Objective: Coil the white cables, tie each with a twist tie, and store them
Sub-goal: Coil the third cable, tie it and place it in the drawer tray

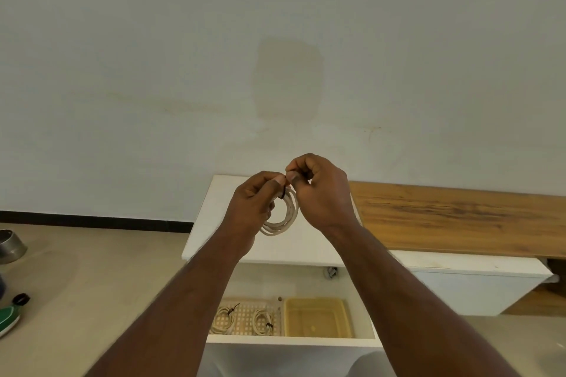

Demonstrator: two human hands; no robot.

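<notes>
A coiled white cable (283,220) hangs in the air between both hands, above the white cabinet. My left hand (255,202) grips the coil's top left. My right hand (321,190) pinches a black twist tie (284,192) wrapped around the coil's top. Down in the open drawer (291,340), two tied white coils lie on a perforated tray: one coil (225,320) at the left, another coil (263,323) beside it.
A yellowish plastic container (317,317) sits in the drawer right of the tray. A wooden top (459,217) runs to the right along the wall. On the floor at left stand a metal bowl (10,246) and a green object (7,317).
</notes>
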